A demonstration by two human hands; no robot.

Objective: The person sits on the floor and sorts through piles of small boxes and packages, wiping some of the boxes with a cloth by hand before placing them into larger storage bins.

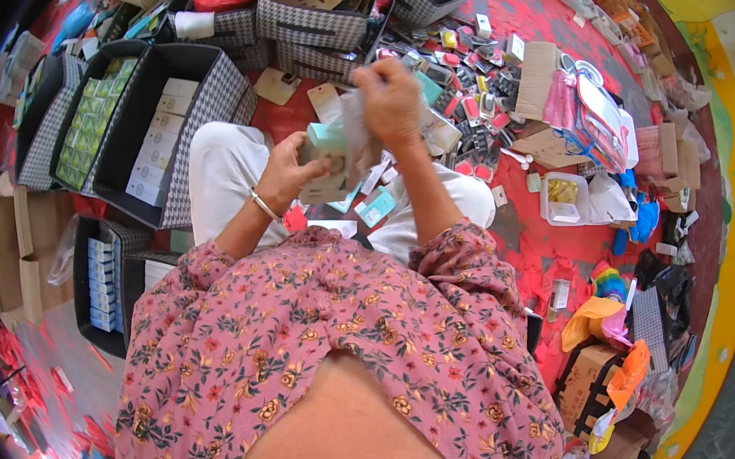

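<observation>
My left hand (pixel 284 174) is closed round a small mint-green and white box (pixel 327 142), held upright above my lap. Just beside it, my right hand (pixel 390 104) is curled in a fist on a limp grey cloth-like piece (pixel 358 128). Motion smears this piece, and it hangs against the box's right side. More mint-green boxes (pixel 376 206) lie on the floor between my white trouser legs. A pale card-like piece (pixel 326 103) shows just beyond the held box.
Checkered storage bins (pixel 208 97) with rows of boxes stand at the left, and more bins (pixel 315 28) at the far side. Small packages (pixel 484 87) lie heaped ahead. A cardboard box (pixel 537 140), a white tub (pixel 564 216) and a brown carton (pixel 591 380) are on the right.
</observation>
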